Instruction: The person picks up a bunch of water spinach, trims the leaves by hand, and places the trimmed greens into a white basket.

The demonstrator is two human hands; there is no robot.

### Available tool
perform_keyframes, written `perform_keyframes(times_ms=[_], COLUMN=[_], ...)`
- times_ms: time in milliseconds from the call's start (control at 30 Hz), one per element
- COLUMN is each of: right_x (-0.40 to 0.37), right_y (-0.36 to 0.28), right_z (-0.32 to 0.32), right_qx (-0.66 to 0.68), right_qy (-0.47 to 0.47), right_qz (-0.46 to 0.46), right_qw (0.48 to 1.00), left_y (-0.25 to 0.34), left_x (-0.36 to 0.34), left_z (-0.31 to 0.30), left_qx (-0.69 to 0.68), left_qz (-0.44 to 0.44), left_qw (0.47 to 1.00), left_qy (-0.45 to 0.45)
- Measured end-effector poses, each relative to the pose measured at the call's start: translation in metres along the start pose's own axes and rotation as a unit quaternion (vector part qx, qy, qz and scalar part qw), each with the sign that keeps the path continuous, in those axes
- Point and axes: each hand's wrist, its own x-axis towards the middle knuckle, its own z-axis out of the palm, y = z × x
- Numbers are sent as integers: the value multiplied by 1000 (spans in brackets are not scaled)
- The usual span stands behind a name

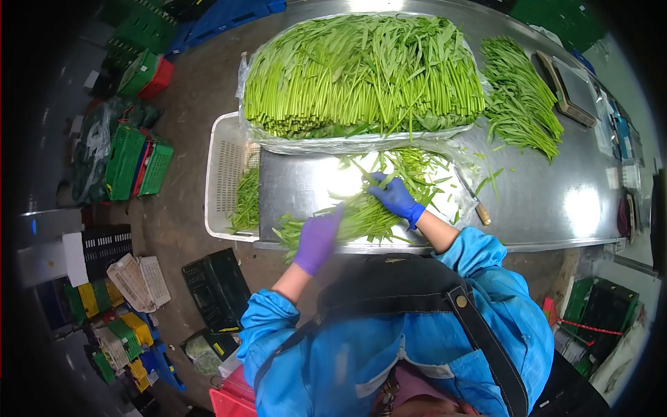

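My left hand [318,240], in a purple glove, is blurred over a bunch of water spinach [368,217] near the table's front edge. Its fingers are smeared, and leafy ends of the bunch stick out on both sides of it. Farther right, my right hand [397,198], in a blue glove, has its fingers closed on some green stems at the bunch's upper side. More loose water spinach [417,167] lies just beyond this hand. A knife [481,210] with a wooden handle rests to the right of it.
A large stack of water spinach [365,76] in a plastic liner fills the table's back. Another pile [521,97] lies at the right, beside a scale-like tray [566,90]. A white basket [221,177] with cut greens adjoins the table's left end. Crates [128,163] stand on the floor.
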Motion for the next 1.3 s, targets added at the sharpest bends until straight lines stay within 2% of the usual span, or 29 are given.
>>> perform_keyframes(times_ms=[33, 67, 133, 200, 300, 467, 533, 567, 667, 700, 733, 800, 933, 1033, 1100, 1200, 1233, 1300], right_x=[-1, -4, -13, -11, -6, -2, 0, -3, -9, -10, -9, -7, -15, -11, -9, -11, -13, -17], right_y=[-3, -6, -30, -23, -7, 2, 1, 1, -22, -30, -27, -28, -39, -10, 1, 6, -11, -42], right_z=[-2, -1, 7, 14, 3, -23, -20, -15, -4, -3, -3, -3, -14, -10, -7, -1, -1, -2], right_qx=[-12, -13, -202, -181, -207, -231, -150, -202, -217, -169, -169, -120, -33, 4, 70, 136, 136, 34], right_qy=[-50, -49, -70, -66, -128, -51, -78, -89, -114, -134, -134, -132, -114, -100, -90, -78, -77, -125], right_qz=[13, 14, -54, -81, -131, -133, -73, -72, -47, -33, -33, -115, -103, -59, 69, 75, 76, 67], right_qw=[999, 999, 975, 978, 961, 963, 983, 973, 968, 976, 976, 977, 988, 993, 991, 985, 985, 989], left_y=[1, 1, 3, 1, 1, 3, 3, 2, 1, 1, 2, 3, 3, -3, -4, -3, -2, -3], left_x=[1, 1, 3, 2, -5, -8, -6, -5, -3, -3, -3, -3, -1, 1, 4, 6, 8, 10], left_z=[0, 0, -7, -5, 2, -5, -8, -7, -4, -5, -6, -10, -25, -17, -13, -12, -14, -13], left_qx=[-3, -3, 25, 25, 20, 18, 25, 25, 36, 35, 35, 23, -2, -10, -5, 0, 2, 12], left_qz=[4, 5, 21, 28, 34, 11, 20, 20, 23, 25, 28, 27, 43, 73, 72, 68, 66, 70], left_qw=[1000, 1000, 999, 999, 999, 999, 999, 999, 999, 999, 999, 999, 999, 997, 997, 998, 998, 997], left_qy=[1, 1, -9, -23, -31, -29, -18, -17, -15, -11, -6, -3, 16, 33, 24, 7, 2, 3])
